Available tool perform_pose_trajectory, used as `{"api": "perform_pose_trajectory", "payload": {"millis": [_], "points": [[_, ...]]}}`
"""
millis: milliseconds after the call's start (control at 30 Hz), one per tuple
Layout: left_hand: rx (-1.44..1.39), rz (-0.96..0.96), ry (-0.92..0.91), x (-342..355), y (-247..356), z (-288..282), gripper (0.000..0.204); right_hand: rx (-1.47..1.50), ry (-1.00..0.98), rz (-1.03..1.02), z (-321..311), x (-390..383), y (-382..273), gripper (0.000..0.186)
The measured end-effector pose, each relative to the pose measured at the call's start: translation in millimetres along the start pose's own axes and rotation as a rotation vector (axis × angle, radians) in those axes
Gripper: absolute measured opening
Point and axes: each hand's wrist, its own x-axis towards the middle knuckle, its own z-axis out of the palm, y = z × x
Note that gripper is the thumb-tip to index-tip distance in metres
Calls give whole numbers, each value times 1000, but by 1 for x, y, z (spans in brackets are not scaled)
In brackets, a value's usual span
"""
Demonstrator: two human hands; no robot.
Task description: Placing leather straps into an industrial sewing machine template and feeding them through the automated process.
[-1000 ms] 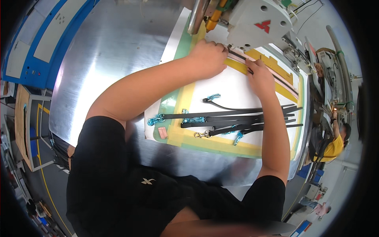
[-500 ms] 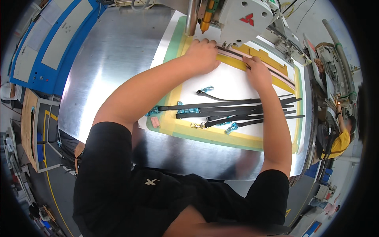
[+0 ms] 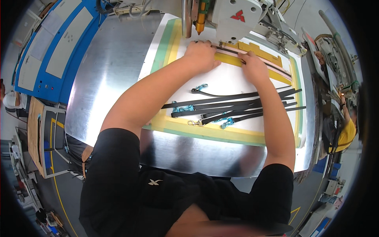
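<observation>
A black strap (image 3: 272,67) lies lengthwise in the channel of a yellow template (image 3: 230,59) with pale pink strips, under the sewing machine head. My left hand (image 3: 200,56) is curled over the strap's left end, its thumb lying toward me; most of its fingertips are hidden. Farther right along the same strap, my right hand (image 3: 254,69) has its fingers closed on it at the template. Several black webbing straps (image 3: 233,103) lie crossed on the white sheet nearer me. Some carry blue clips (image 3: 227,123), and one has a silver snap hook (image 3: 195,123).
The white machine head (image 3: 235,21) hangs just beyond my hands, with an orange-tipped nozzle (image 3: 200,23) left of it. Green and yellow tape borders the sheet on a metal table (image 3: 106,67). A blue cabinet (image 3: 55,51) stands left; a person in yellow (image 3: 343,136) is far right.
The view has shifted slightly. My right hand has slid a little left along the strap, while my left hand stays at its end. A small pink piece on the sheet is now behind my left arm.
</observation>
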Motion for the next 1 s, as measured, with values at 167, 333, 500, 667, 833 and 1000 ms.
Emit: {"api": "perform_pose_trajectory", "payload": {"millis": [167, 333, 500, 667, 833, 1000], "points": [[16, -2, 28, -4, 12, -10, 57, 23, 6, 42, 1, -11, 40, 43], [29, 7, -4, 4, 9, -4, 57, 43, 39, 2, 6, -7, 37, 43], [-23, 4, 61, 0, 21, -7, 57, 35, 40, -12, 8, -6, 38, 44], [8, 4, 25, 10, 25, -2, 54, 50, 42, -9, 3, -6, 30, 45], [-26, -5, 59, 9, 36, 3, 56, 45, 21, -21, 0, -6, 28, 44], [-14, -44, 60, 5, 42, -6, 60, 48, 27, -42, 2, -7, 37, 42]]}}
